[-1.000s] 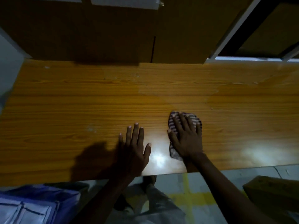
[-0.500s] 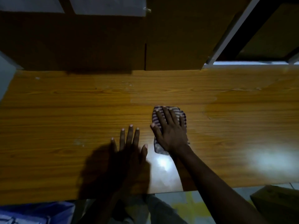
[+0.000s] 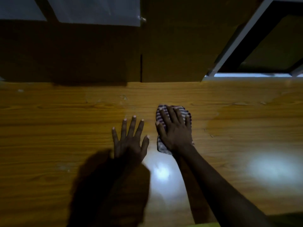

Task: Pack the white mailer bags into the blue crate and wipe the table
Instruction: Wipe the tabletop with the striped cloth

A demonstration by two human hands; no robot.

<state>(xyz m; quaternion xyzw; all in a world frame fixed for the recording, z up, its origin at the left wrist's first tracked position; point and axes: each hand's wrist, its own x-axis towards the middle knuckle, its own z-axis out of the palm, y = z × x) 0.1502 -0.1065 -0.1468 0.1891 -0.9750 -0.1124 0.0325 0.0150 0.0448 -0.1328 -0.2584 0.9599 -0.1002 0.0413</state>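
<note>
Just beside left hand (image 3: 129, 141), right hand (image 3: 175, 131) pressing striped cloth (image 3: 186, 112) on table (image 3: 49, 128)

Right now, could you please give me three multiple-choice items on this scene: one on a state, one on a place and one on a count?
1. How do the fingers of the left hand lie on the table? A curled in a fist; B straight and spread; C round a pen.
2. Where is the cloth? A under the right hand; B hanging off the near edge; C on the floor.
3. How many hands touch the cloth? A none; B two; C one.
Answers: 1 B, the fingers fan out straight. 2 A, the striped cloth shows around the flat palm. 3 C, the left hand lies apart from it.
</note>
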